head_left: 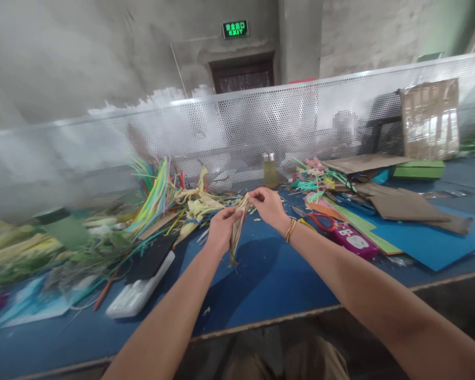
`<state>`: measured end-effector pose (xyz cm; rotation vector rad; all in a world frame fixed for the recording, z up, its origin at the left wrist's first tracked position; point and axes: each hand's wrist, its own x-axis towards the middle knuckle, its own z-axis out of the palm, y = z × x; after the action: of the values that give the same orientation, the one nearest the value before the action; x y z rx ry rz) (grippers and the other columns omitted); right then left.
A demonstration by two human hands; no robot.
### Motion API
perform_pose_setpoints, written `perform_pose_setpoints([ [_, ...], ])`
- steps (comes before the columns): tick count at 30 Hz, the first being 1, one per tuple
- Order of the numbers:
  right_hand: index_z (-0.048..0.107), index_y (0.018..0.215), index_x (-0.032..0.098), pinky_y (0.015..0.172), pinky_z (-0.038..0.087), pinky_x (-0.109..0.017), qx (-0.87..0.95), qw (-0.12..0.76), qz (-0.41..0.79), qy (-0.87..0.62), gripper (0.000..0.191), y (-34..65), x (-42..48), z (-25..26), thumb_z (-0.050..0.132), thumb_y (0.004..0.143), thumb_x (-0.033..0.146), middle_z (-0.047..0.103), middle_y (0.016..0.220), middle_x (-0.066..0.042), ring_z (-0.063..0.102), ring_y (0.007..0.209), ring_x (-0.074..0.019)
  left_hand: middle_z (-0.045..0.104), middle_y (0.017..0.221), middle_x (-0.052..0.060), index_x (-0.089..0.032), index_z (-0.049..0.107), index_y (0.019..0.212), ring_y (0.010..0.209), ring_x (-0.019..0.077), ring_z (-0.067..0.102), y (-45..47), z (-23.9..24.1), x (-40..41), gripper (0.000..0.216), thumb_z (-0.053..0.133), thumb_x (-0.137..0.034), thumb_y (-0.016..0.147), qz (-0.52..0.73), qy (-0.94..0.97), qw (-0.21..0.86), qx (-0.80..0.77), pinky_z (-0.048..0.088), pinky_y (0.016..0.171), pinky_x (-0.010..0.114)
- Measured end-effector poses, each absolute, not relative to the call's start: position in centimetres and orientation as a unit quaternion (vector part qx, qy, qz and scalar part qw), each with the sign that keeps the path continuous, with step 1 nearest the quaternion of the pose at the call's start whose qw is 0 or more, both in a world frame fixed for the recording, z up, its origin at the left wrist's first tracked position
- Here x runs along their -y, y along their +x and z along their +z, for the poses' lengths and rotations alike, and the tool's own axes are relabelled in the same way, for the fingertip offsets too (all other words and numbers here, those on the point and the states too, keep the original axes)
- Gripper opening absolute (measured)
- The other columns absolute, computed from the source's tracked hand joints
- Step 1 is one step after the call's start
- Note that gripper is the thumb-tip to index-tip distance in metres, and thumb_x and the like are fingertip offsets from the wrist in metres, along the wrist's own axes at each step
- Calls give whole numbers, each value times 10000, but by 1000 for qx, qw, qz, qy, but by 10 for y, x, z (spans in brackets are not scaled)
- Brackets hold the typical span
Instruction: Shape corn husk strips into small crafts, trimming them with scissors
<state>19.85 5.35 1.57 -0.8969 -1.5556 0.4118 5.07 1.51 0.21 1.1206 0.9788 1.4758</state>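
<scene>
Both my hands are raised over a blue-covered table (269,285). My left hand (220,228) is closed around a bundle of pale dried leaf strips (236,236) that hangs down from it. My right hand (268,207), with a beaded bracelet at the wrist, pinches the top end of the same strips. The two hands almost touch above the table's middle.
Piles of yellow and green leaf strips (158,198) lie at the left, with a white tray (140,290) nearer me. Red-handled scissors (320,220), a pink box (352,240), coloured paper sheets (423,237), cardboard (429,119) and a small bottle (269,170) sit right. A perforated metal screen (261,121) backs the table.
</scene>
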Motion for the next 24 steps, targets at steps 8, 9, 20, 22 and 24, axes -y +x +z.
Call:
perform_pose_setpoints([
  [8, 610, 707, 184, 636, 450, -279, 656, 601, 198, -411, 86, 198, -53, 17, 599, 759, 251, 652, 723, -16, 590, 657, -143, 700, 693, 50, -133, 709, 914, 515, 122, 570, 51, 1, -14, 409, 821, -301, 558, 600, 467, 514, -397, 422, 489, 226],
  [9, 610, 712, 185, 637, 453, -278, 659, 599, 196, -411, 88, 198, -53, 17, 593, 765, 253, 651, 724, -16, 590, 657, -142, 699, 690, 50, -133, 710, 901, 515, 122, 569, 51, 0, -14, 402, 822, -304, 555, 600, 467, 513, -399, 422, 489, 225],
  [20, 699, 939, 241, 940, 411, -404, 751, 562, -63, -341, 161, 203, -35, 26, 608, 815, 192, 619, 1102, -70, 542, 1049, -217, 691, 658, 41, -134, 706, 856, 513, 120, 578, 49, 3, -16, 369, 818, -274, 534, 617, 446, 501, -411, 425, 494, 216],
  [22, 711, 896, 239, 931, 413, -403, 754, 555, -82, -340, 120, 204, -35, 27, 622, 820, 212, 624, 1085, -66, 543, 1021, -214, 692, 661, 44, -132, 705, 859, 516, 121, 582, 49, 2, -17, 367, 815, -272, 538, 617, 448, 503, -407, 427, 493, 214],
  [24, 718, 870, 238, 923, 414, -400, 757, 554, -92, -335, 100, 205, -35, 27, 631, 822, 224, 632, 1064, -63, 543, 1002, -211, 695, 669, 49, -131, 703, 852, 522, 120, 586, 49, 1, -18, 357, 813, -263, 539, 618, 448, 506, -402, 426, 492, 211],
])
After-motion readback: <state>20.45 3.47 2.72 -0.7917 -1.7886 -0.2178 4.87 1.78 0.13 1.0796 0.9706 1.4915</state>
